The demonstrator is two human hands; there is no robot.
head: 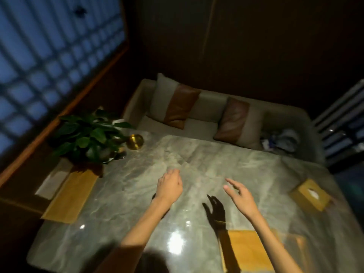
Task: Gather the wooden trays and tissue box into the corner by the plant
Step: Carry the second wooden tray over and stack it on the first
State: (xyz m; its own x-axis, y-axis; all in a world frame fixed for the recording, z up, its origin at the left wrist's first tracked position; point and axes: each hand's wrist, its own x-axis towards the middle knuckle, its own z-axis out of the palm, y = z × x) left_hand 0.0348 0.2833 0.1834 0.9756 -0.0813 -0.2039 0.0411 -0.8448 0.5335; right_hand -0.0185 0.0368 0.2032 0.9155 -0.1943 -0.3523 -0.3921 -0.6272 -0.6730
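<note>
**Both hands empty over the counter**

The left hand hangs loosely curled, the right hand spread, over the marble counter. One tray lies far left of the fingers, just beside the plant. Another tray lies under the right forearm. The tissue box sits to their right.

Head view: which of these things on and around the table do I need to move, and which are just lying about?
For the job:
wooden tray by the plant
wooden tray at the near edge
tissue box
plant, marking the corner

Lying about:
gold round object
sofa cushions
clothes on the sofa
</note>
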